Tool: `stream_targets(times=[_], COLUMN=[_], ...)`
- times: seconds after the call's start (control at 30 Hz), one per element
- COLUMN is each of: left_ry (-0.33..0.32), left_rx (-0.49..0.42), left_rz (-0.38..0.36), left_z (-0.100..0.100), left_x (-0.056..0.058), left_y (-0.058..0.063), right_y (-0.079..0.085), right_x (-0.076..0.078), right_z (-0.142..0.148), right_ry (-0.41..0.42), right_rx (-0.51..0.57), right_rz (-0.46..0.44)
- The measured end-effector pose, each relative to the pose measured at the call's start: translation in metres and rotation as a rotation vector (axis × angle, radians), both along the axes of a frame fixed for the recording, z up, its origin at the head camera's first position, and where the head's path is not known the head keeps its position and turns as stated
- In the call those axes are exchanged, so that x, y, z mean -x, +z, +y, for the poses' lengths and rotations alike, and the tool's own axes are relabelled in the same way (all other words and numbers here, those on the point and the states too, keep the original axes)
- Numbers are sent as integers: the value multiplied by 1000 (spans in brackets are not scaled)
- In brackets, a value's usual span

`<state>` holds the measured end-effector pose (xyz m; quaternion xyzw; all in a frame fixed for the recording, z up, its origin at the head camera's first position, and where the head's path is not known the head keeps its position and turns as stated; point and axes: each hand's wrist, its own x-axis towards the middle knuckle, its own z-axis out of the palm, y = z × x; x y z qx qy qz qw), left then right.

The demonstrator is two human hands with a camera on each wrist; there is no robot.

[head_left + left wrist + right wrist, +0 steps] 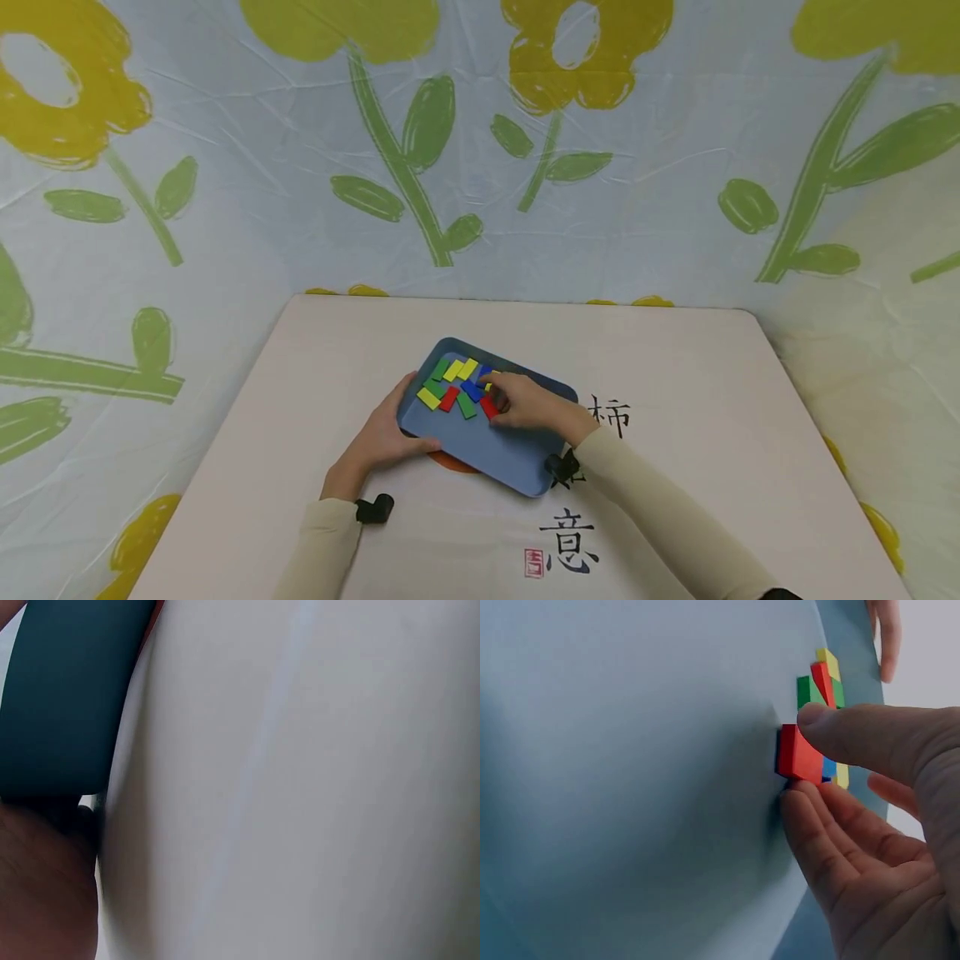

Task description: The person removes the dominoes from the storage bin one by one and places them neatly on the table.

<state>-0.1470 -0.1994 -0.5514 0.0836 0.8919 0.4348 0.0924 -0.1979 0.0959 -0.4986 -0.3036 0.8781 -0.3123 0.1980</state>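
Note:
A blue-grey tray [487, 447] lies at an angle in the middle of the table. My left hand [390, 429] holds its left corner, fingers along the left end and thumb on the near edge. With thumb and fingertips, my right hand [528, 402] pinches a red block [801, 756] at the right of the group in the tray. Beside it sit a green block [467, 406], blue block [472, 390], second red block [449, 399] and several yellow and green ones. My right fingers partly cover the blocks behind. In the left wrist view the tray's dark wall [71, 697] shows.
The pale table [720, 450] carries black written characters [570, 542] and a red seal mark [533, 563]. Part of an orange printed shape [452, 463] peeks out under the tray's near edge. A flowered cloth [645, 200] hangs behind the table.

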Motion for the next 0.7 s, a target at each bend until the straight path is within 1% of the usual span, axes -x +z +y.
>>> stream_targets(times=[0.1,0.2,0.37,0.6,0.7], left_ry=[3,9,9,17,18], left_rx=[5,7,11,-7,-1], left_rz=[-2,-8,-10,-15,-14], left_z=[0,0,-1,0,0], left_x=[-1,-2,-1,-2,-3], left_y=[0,2,1,3,3], right_y=[-1,-2,-5,-9,-12], right_x=[0,-1,-1,0,1], right_z=[-6,-9,-9,-11,-12], right_ry=[10,-2,-21,-4,3], right_rx=[-13,-29,-40,-28,-41], right_rz=[11,30,48,77,94])
